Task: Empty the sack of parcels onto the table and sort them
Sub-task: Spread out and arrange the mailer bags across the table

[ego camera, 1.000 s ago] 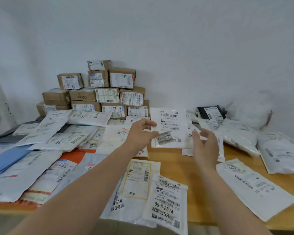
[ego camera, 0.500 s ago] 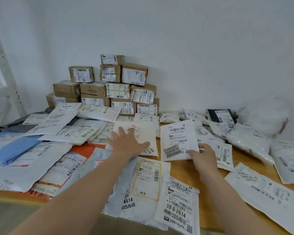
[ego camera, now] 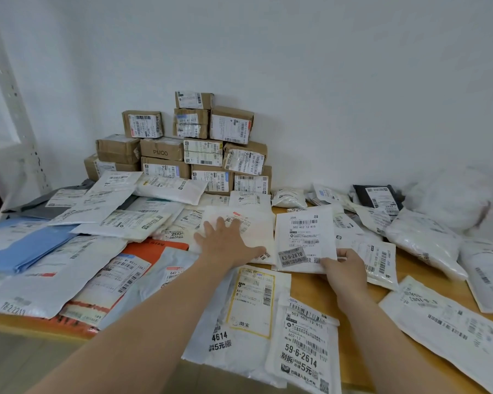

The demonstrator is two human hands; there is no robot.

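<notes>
Parcels (ego camera: 131,223) cover most of the wooden table (ego camera: 305,282), spread as flat mailers from nine o'clock round to three o'clock of the view. The left hand (ego camera: 228,244) lies with straight, spread fingers on a pale padded mailer (ego camera: 256,226) near the centre, palm down and gripping nothing. Just beside it at three o'clock, the right hand (ego camera: 343,270) pinches the lower right corner of a white mailer (ego camera: 303,231), thumb on top and fingers curled beneath; a grey sticker on it reads 43-6-2610. Whether this mailer rests on the pile or is lifted clear I cannot tell. At twelve o'clock from the left hand a stack of cardboard boxes (ego camera: 197,149) stands against the white wall, their labels facing forward. At nine o'clock lie a blue mailer (ego camera: 20,245) and, nearer the hand, an orange mailer (ego camera: 154,247) partly covered by others. At six o'clock, at the near edge, two white mailers overlap, one marked 4614 (ego camera: 239,308) and one marked 59-6-2614 (ego camera: 302,345). At two o'clock a black mailer (ego camera: 377,196) sits beside a lumpy white bundle (ego camera: 450,200) near the wall.
</notes>
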